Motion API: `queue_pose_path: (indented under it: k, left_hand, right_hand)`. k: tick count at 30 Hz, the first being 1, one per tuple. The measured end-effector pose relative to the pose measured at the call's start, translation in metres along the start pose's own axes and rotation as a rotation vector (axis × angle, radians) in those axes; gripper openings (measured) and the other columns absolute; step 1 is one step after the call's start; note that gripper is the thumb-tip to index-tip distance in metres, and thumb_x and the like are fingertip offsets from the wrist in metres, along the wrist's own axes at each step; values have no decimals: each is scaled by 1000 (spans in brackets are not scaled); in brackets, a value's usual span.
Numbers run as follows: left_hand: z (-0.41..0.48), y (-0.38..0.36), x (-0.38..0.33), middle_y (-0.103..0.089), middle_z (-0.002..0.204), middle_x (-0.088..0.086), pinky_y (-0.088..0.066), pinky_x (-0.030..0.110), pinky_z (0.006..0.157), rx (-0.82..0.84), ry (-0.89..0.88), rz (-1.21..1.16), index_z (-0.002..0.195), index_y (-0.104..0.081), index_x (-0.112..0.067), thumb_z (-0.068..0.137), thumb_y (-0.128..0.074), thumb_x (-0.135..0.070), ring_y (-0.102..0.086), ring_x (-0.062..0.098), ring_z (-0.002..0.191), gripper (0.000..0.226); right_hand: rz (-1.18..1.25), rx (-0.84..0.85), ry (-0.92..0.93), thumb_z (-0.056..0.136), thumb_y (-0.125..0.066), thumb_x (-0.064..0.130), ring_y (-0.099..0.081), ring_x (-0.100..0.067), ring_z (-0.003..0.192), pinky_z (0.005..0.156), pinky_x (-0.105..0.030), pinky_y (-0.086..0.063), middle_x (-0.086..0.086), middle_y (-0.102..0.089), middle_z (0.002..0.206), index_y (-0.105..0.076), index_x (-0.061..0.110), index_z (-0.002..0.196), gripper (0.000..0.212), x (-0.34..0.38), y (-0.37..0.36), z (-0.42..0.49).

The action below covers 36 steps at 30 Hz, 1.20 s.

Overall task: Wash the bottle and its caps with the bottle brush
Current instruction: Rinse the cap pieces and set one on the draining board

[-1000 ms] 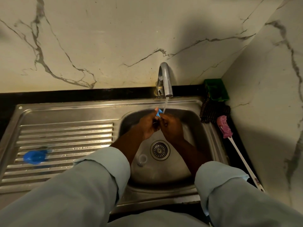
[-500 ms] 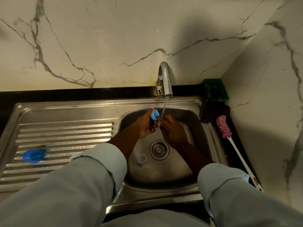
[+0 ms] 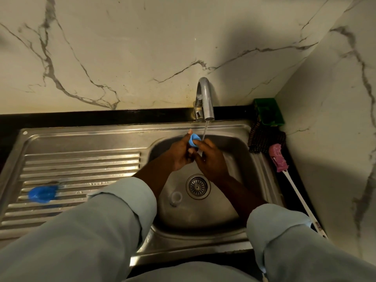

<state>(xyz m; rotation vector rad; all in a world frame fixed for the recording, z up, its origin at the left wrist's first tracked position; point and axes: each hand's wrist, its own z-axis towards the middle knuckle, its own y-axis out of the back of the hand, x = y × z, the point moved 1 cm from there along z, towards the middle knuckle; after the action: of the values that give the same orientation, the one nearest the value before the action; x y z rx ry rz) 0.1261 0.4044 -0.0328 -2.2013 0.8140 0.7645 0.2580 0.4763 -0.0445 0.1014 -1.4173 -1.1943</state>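
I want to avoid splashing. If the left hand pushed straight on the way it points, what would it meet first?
Probably the water stream falling from the tap, just beyond the blue cap that the left hand pinches. Depth is hard to judge.

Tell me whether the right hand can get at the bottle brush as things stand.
Probably yes: the bottle brush lies uncovered right of the basin, nothing between it and the right hand. That hand must first let go of the blue cap it holds with the left hand.
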Motion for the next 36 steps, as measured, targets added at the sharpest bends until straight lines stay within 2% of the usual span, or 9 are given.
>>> queue_pose_path:
  k: [5, 11, 18, 20, 25, 28, 31, 34, 36]
  left_hand:
    - [-6, 12, -6, -47, 55, -3, -34, 19, 42, -28, 63, 116, 76, -62, -18, 94, -50, -67, -40, 6, 44, 53]
    - [-3, 4, -4, -63, 68, 0, -37, 26, 62, -57, 112, 204, 94, -68, -17, 93, -49, -69, -49, 8, 55, 55]
    - [5, 1, 10, -66, 81, 2, -48, 33, 86, 43, 52, -124, 128, -63, -11, 97, -62, -40, -54, 8, 71, 43]
    - [5, -5, 10, -72, 100, 7, -51, 37, 95, 37, -14, -129, 131, -64, -11, 98, -62, -37, -65, 13, 86, 42]
    - [10, -6, 11, -72, 121, 12, -57, 38, 85, 15, -54, 28, 129, -66, -11, 99, -54, -52, -69, 26, 109, 52]
    - [10, -3, 13, -73, 110, 14, -55, 37, 88, -77, 1, 99, 118, -69, -13, 97, -51, -60, -68, 24, 98, 55]
    - [8, 1, 9, -58, 68, 3, -38, 23, 51, -107, 94, 253, 95, -68, -11, 95, -46, -67, -45, 8, 53, 60]
    - [8, -2, 2, -52, 65, 0, -30, 21, 46, -50, 114, 303, 84, -65, -13, 96, -46, -67, -38, 7, 49, 58]
    - [8, -8, 1, -63, 79, 4, -43, 25, 58, -35, 75, 252, 95, -70, -13, 96, -51, -61, -52, 12, 61, 52]
  right_hand:
    - [-303, 250, 132, 103, -45, 53, -49, -9, 86, 67, -26, -46, 3, -50, 111, -43, 40, 149, 48, -23, 28, 4]
    - [-368, 257, 14, 100, -44, 61, -53, -11, 89, 71, -28, -47, 3, -52, 113, -48, 31, 147, 56, -13, 18, 2]
    - [153, 192, -179, 103, -58, 28, -60, 10, 75, 68, -7, -43, 20, -59, 81, -67, 12, 125, 28, -3, 12, 4]
    - [395, 185, -328, 103, -58, 28, -65, 3, 85, 73, -11, -48, 12, -68, 94, -66, 17, 126, 27, 5, 9, 6]
    - [793, 339, -731, 100, -57, 46, -44, -12, 57, 51, -26, -34, 0, -51, 68, -63, 16, 115, 34, 22, 15, 10]
    - [134, 527, -363, 100, -60, 28, -65, -14, 86, 72, -21, -47, -3, -68, 99, -56, 24, 136, 36, 16, 25, 13]
    - [-541, 614, -130, 97, -59, 25, -62, -19, 87, 75, -29, -49, -4, -66, 103, -35, 37, 153, 62, -1, 35, 14]
    - [-574, 559, -83, 97, -58, 29, -63, -21, 87, 77, -33, -53, -6, -67, 106, -27, 41, 156, 68, -11, 35, 13]
    - [-422, 531, -192, 98, -61, 27, -65, -22, 91, 78, -29, -50, -8, -69, 111, -39, 31, 153, 59, 2, 35, 13]
